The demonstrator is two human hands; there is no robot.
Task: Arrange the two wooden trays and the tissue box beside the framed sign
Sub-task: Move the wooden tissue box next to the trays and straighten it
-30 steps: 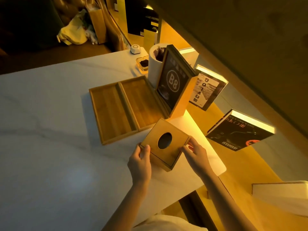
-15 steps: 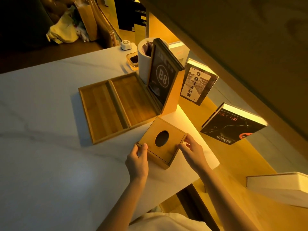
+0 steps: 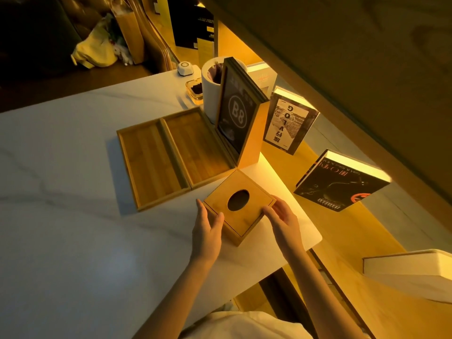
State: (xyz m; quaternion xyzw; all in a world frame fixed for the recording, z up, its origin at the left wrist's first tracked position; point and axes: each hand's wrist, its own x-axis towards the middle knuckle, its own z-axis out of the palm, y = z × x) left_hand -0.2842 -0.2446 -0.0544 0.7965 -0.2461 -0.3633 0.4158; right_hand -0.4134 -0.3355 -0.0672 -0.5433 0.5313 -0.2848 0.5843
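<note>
A square wooden tissue box [image 3: 245, 222] with an oval hole in its lid sits on the white table, its far corner close to the base of the framed sign [image 3: 236, 113]. The sign is dark, marked "B8", and stands upright in a wooden frame. My left hand [image 3: 208, 228] presses the box's left side with the thumb on the lid. My right hand [image 3: 283, 221] holds the right edge with its fingers. Two flat wooden trays lie side by side left of the sign: the left tray [image 3: 149, 162] and the right tray [image 3: 195, 143], which touches the sign's base.
A white cylinder [image 3: 210, 94], a small glass ashtray [image 3: 194, 90] and a white puck [image 3: 185, 68] stand behind the sign. Books [image 3: 288, 123] lean on the lit wooden shelf to the right. The table edge [image 3: 315, 238] runs just right of the box.
The box has stayed near the sign's base with both hands on it. My right fingers have spread further along its right edge. The view shifted slightly.
</note>
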